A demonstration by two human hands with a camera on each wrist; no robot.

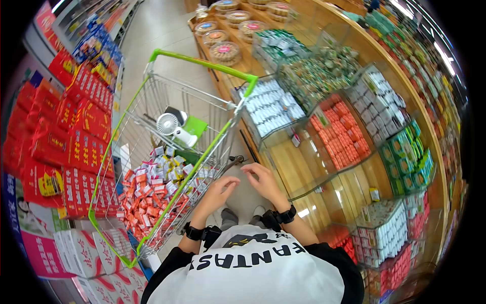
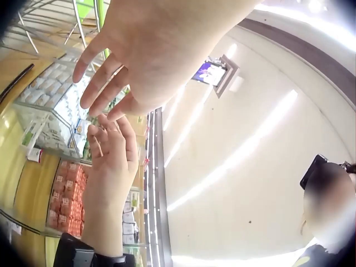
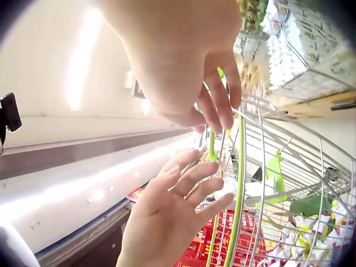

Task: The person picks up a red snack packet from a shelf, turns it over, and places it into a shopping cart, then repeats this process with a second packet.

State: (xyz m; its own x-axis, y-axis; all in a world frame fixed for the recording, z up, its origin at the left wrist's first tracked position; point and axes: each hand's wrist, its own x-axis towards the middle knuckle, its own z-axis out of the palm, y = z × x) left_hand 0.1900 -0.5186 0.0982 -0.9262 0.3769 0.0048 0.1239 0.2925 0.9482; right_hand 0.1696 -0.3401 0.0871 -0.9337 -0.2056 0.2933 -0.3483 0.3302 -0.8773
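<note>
Both hands are raised in front of the body, close together and holding nothing. My left hand has its fingers loosely bent, right beside the shopping cart and its green rim. My right hand is a little to the right, near the wooden display, fingers relaxed. In the left wrist view, the left palm is above the right hand. The right wrist view has the left hand with fingers spread below the right hand. Small wrapped packets, orange, white and yellow, fill one end of the cart.
A white handheld fan lies in the cart beside a green flat item. On the right stand clear bins with white packets and orange packets. Red gift boxes are stacked at left. Round tubs stand farther back.
</note>
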